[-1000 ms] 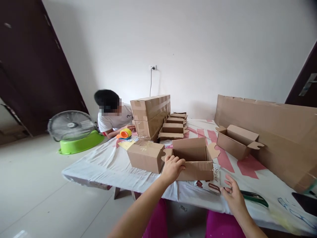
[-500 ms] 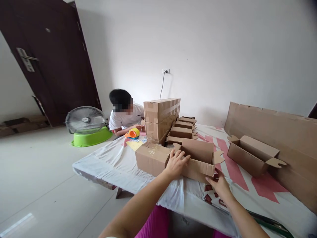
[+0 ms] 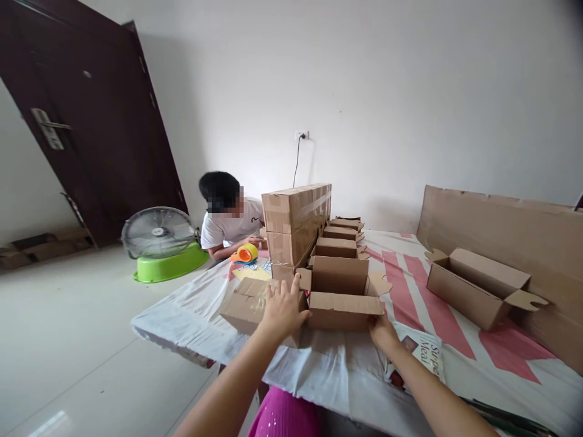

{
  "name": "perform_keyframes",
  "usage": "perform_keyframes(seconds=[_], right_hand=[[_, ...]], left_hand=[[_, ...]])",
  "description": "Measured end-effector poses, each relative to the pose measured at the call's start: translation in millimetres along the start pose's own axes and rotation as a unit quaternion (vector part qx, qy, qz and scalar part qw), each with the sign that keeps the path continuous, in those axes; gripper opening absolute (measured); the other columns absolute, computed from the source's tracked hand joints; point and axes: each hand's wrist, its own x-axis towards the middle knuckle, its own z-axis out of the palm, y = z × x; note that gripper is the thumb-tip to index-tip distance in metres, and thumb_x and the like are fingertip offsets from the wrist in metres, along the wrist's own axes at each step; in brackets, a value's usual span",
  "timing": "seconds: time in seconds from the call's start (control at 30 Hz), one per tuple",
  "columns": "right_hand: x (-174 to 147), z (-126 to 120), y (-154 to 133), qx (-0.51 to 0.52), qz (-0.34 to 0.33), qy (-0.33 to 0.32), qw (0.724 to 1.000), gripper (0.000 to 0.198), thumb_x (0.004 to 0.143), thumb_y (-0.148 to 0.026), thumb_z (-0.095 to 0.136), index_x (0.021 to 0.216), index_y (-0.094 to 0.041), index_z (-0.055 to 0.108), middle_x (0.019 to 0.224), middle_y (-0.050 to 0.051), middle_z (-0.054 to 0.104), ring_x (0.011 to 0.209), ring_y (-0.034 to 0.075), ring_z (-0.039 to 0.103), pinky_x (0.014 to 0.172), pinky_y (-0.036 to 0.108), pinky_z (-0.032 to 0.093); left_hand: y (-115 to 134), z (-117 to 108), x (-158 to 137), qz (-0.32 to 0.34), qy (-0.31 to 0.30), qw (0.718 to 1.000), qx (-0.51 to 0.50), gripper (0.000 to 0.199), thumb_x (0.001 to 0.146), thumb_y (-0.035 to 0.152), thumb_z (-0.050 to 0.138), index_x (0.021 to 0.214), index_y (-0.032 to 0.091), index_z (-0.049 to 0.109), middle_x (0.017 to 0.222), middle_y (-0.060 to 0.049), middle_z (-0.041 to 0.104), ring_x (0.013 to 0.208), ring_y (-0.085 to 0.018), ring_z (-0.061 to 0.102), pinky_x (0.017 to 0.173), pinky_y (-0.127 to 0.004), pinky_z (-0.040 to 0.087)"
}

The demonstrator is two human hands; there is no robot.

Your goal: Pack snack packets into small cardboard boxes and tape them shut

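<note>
My left hand (image 3: 283, 312) rests with spread fingers on the right end of a closed, taped cardboard box (image 3: 243, 306), which sits askew near the table's front edge. Right beside it stands an open cardboard box (image 3: 344, 312), its lid flap raised at the back and side tabs sticking out. My right hand (image 3: 383, 334) grips this open box at its lower right corner, some fingers hidden behind the cardboard. Behind it, several more open boxes (image 3: 337, 247) stand in a row against stacked taped cartons (image 3: 279, 212).
Across the table a person (image 3: 234, 221) leans beside an orange and yellow tape dispenser (image 3: 246, 254). Another open box (image 3: 473, 288) stands at right before a large cardboard sheet (image 3: 492, 224). A printed bag (image 3: 423, 352) lies near my right forearm. A fan (image 3: 158, 232) is on the floor.
The open box has shifted left, my right hand moving with it. My left hand has gone left from the open box onto the closed box, which now sits more askew and further left.
</note>
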Motion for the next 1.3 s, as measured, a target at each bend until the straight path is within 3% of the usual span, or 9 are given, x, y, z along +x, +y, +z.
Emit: perform_keyframes(seconds=[0.1, 0.2, 0.33, 0.43, 0.77, 0.97, 1.07, 1.17, 1.3], right_hand=[[0.7, 9.8, -8.6, -0.037, 0.007, 0.008, 0.999, 0.024, 0.087, -0.029, 0.047, 0.094, -0.015, 0.065, 0.095, 0.017, 0.072, 0.101, 0.030, 0.067, 0.086, 0.036, 0.048], [0.2, 13.3, -12.3, -0.065, 0.016, 0.012, 0.998, 0.030, 0.090, -0.031, 0.044, 0.100, -0.011, 0.063, 0.100, 0.020, 0.071, 0.102, 0.030, 0.067, 0.087, 0.037, 0.048], [3.1, 14.1, -12.4, -0.086, 0.018, 0.005, 0.996, 0.026, 0.089, -0.026, 0.047, 0.104, -0.012, 0.062, 0.099, 0.017, 0.072, 0.102, 0.028, 0.067, 0.085, 0.035, 0.049], [12.2, 15.4, -15.2, -0.100, 0.022, 0.005, 0.995, 0.023, 0.086, -0.022, 0.051, 0.103, -0.012, 0.063, 0.096, 0.018, 0.072, 0.099, 0.029, 0.068, 0.082, 0.035, 0.049], [34.3, 22.4, -17.5, -0.094, 0.002, -0.028, 0.995, 0.028, 0.078, -0.016, 0.059, 0.106, -0.014, 0.063, 0.106, 0.013, 0.071, 0.100, 0.025, 0.067, 0.083, 0.031, 0.050], [21.4, -48.5, 22.2, -0.124, 0.033, -0.045, 0.991, 0.040, 0.083, -0.029, 0.057, 0.121, -0.018, 0.059, 0.127, 0.012, 0.062, 0.114, 0.024, 0.060, 0.097, 0.034, 0.045], [15.0, -98.2, 44.2, -0.155, 0.077, -0.060, 0.983, 0.054, 0.068, -0.034, 0.073, 0.118, -0.017, 0.062, 0.133, 0.016, 0.058, 0.125, 0.032, 0.052, 0.101, 0.040, 0.041], [9.7, -126.0, 56.4, -0.151, 0.109, -0.099, 0.978, 0.063, 0.050, -0.040, 0.083, 0.107, -0.019, 0.067, 0.125, 0.016, 0.064, 0.117, 0.033, 0.057, 0.093, 0.039, 0.045], [5.7, -129.0, 55.7, -0.110, 0.111, -0.117, 0.981, 0.043, 0.042, -0.039, 0.086, 0.077, -0.021, 0.069, 0.094, 0.008, 0.073, 0.094, 0.028, 0.065, 0.077, 0.032, 0.047]], left_hand=[[33.9, 9.9, -22.2, 0.012, 0.120, 0.993, -0.004, 0.058, 0.081, 0.024, 0.058, 0.136, 0.015, 0.045, 0.133, -0.021, 0.053, 0.130, -0.040, 0.043, 0.106, -0.057, 0.028], [75.1, 42.0, -39.3, 0.115, 0.034, 0.991, -0.053, 0.030, 0.087, 0.023, 0.048, 0.114, 0.020, 0.061, 0.111, -0.014, 0.063, 0.103, -0.030, 0.060, 0.088, -0.043, 0.045], [105.1, 93.6, -25.5, 0.025, -0.083, 0.993, -0.074, 0.066, 0.078, 0.037, 0.063, 0.137, 0.012, 0.045, 0.129, -0.023, 0.053, 0.106, -0.035, 0.061, 0.086, -0.041, 0.048], [108.3, 115.5, 3.4, -0.025, -0.067, 0.995, -0.068, 0.065, 0.083, 0.034, 0.059, 0.138, 0.005, 0.041, 0.135, -0.030, 0.046, 0.108, -0.035, 0.061, 0.085, -0.040, 0.049], [103.3, 142.9, 51.9, -0.095, -0.019, 0.994, -0.057, 0.054, 0.083, 0.027, 0.061, 0.133, 0.012, 0.046, 0.127, -0.023, 0.050, 0.106, -0.033, 0.057, 0.084, -0.039, 0.047], [91.2, 156.8, 77.9, -0.104, -0.021, 0.990, -0.090, 0.050, 0.087, 0.028, 0.056, 0.134, 0.014, 0.043, 0.132, -0.022, 0.046, 0.122, -0.036, 0.046, 0.095, -0.043, 0.040], [81.9, 161.0, 88.8, -0.100, -0.040, 0.986, -0.127, 0.058, 0.084, 0.023, 0.058, 0.138, 0.015, 0.038, 0.138, -0.020, 0.042, 0.131, -0.035, 0.039, 0.103, -0.042, 0.034], [84.8, 161.5, 88.9, -0.103, -0.069, 0.977, -0.173, 0.069, 0.079, 0.025, 0.064, 0.140, 0.014, 0.035, 0.145, -0.021, 0.036, 0.133, -0.034, 0.039, 0.105, -0.041, 0.033], [111.7, 159.6, 58.0, -0.078, -0.108, 0.958, -0.253, 0.059, 0.073, 0.030, 0.070, 0.126, 0.014, 0.051, 0.145, -0.021, 0.041, 0.135, -0.039, 0.037, 0.108, -0.047, 0.029]])
